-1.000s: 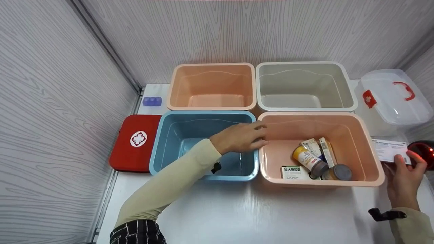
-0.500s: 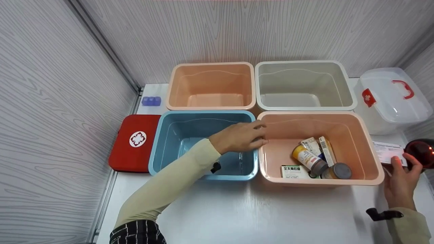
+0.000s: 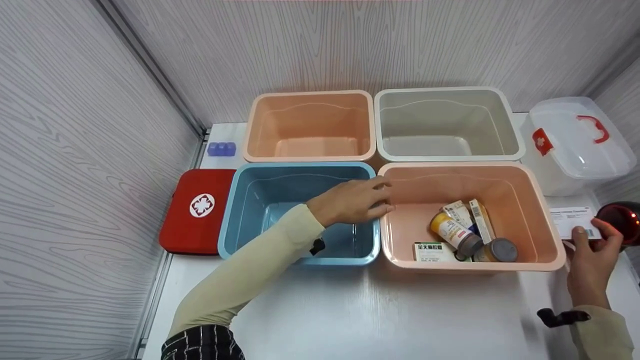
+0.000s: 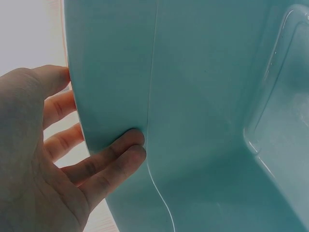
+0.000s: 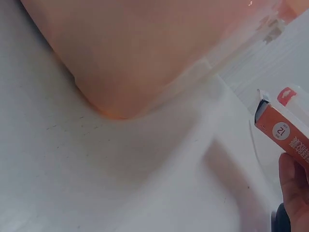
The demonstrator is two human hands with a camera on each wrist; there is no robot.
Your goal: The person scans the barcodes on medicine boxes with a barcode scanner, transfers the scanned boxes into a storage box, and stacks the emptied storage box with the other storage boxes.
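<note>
At the right side in the head view, my right hand [image 3: 592,267] pinches a flat white medicine box [image 3: 570,221] between thumb and fingers. The right wrist view shows an orange side on this medicine box [image 5: 285,133], with a printed 12. Beside the box stands a dark, round device [image 3: 620,222] with glowing red lights. My left hand [image 3: 352,202] rests at the adjoining rims of the blue bin [image 3: 305,261] and the front peach bin [image 3: 475,268], fingers loosely extended. In the left wrist view, two left-hand fingers [image 4: 113,159] lie over the blue wall; others pass behind its edge.
Inside the front peach bin are a yellow-labelled bottle [image 3: 455,232], a dark-capped jar [image 3: 502,250] and several small boxes. Behind stand another peach bin [image 3: 310,96] and a grey bin [image 3: 447,91]. A red first-aid case [image 3: 185,225] lies left; a clear lidded box [image 3: 580,145] stands right.
My right hand and the medicine box have shifted slightly left, and the red glow on its fingertips has faded. My left hand stays at the rims. The head view has tilted slightly.
</note>
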